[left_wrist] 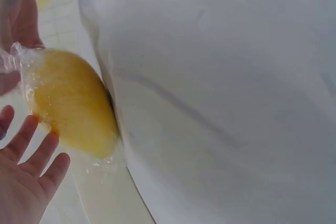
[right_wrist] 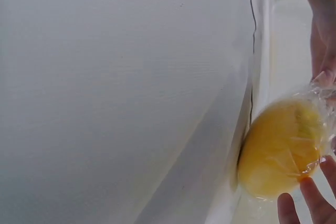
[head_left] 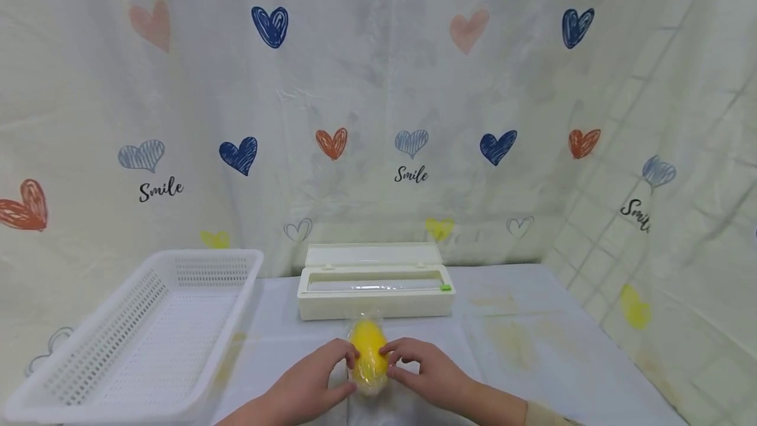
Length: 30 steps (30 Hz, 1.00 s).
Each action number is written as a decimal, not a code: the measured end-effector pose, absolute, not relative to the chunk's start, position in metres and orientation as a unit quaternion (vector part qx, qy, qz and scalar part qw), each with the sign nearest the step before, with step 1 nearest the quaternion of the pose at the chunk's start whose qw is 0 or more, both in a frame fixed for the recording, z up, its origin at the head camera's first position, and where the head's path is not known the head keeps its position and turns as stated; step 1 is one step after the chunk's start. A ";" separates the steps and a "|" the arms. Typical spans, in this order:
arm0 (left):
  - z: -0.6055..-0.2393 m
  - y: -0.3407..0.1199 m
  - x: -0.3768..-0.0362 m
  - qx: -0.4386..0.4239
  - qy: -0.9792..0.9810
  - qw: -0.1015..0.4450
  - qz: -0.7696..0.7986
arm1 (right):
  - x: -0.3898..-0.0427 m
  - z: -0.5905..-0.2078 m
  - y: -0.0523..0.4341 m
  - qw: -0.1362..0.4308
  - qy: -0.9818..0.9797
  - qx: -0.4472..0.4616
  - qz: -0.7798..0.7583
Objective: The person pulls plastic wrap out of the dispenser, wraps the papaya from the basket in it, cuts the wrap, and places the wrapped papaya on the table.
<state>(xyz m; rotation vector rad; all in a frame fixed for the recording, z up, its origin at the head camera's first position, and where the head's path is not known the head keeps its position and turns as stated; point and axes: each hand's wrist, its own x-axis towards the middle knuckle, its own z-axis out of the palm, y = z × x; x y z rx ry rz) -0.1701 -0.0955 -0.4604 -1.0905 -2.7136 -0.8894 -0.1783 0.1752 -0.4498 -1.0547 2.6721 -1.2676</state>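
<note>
Lemon (head_left: 368, 354) wrapped in clear film sits between your two hands on the white table (head_left: 532, 340), just in front of the cream film dispenser (head_left: 375, 289). From the head view, your left hand (head_left: 312, 383) and right hand (head_left: 427, 371) each touch a side of it with curled fingertips — pinching the film. A white perforated basket (head_left: 142, 327) stands to the lemon's left.

Left wrist view: your fingers (left_wrist: 31, 156) lie spread and straight beside the yellow, glossy fruit.

Right wrist view: fingertips (right_wrist: 310, 203) just beneath the lemon — crinkled film bunches at its end.
</note>
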 end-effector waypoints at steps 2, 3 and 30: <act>-0.461 -0.094 -0.171 -0.355 -0.892 0.046 -0.277 | -0.180 -0.448 0.172 -0.003 0.850 -0.321 -0.418; -0.461 -0.092 -0.171 -0.353 -0.895 0.047 -0.267 | -0.181 -0.447 0.171 -0.004 0.850 -0.312 -0.424; -0.450 -0.073 -0.182 -0.226 -0.889 -0.017 -0.399 | -0.187 -0.445 0.164 0.029 0.827 -0.199 -0.525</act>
